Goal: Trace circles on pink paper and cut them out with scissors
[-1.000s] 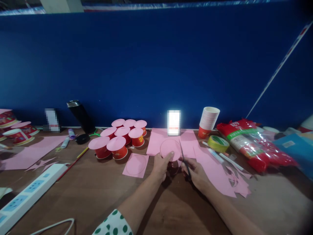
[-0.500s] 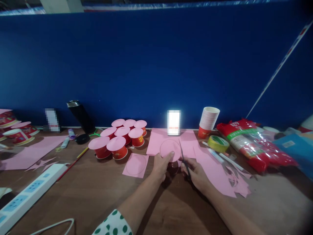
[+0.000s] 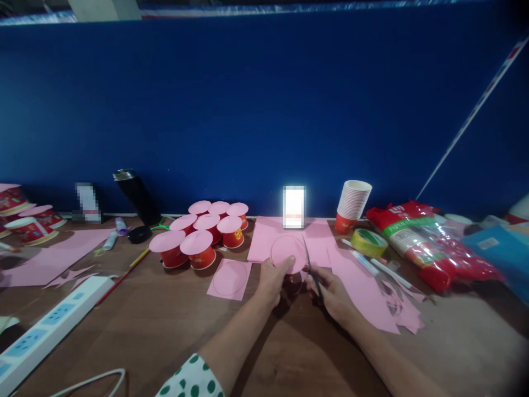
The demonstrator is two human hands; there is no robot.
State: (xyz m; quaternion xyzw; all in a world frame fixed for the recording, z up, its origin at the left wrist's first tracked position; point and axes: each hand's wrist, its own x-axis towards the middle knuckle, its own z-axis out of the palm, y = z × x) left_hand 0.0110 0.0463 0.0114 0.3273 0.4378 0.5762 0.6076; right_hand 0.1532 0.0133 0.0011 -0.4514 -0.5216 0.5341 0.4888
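Observation:
Pinched in my left hand point(image 3: 273, 281) is a round pink paper disc point(image 3: 288, 252) with a drawn circle along its edge. My right hand point(image 3: 332, 292) grips a pair of dark scissors point(image 3: 315, 281), their blades pointing up beside the disc's right edge. Whether the blades touch the paper I cannot tell. Left of my hands a pink paper square point(image 3: 230, 279) with a drawn circle lies flat on the table. Behind the disc are larger pink sheets point(image 3: 260, 237). Several red paper cups point(image 3: 198, 253) topped with pink discs stand to the left.
Stacked paper cups point(image 3: 353, 207), a roll of yellow tape point(image 3: 369, 243) and a red plastic bag of cups point(image 3: 417, 231) stand on the right, near pink scraps point(image 3: 407, 317). On the left are a black flask point(image 3: 138, 198) and a white power strip point(image 3: 53, 331). A blue partition point(image 3: 231, 110) rises behind.

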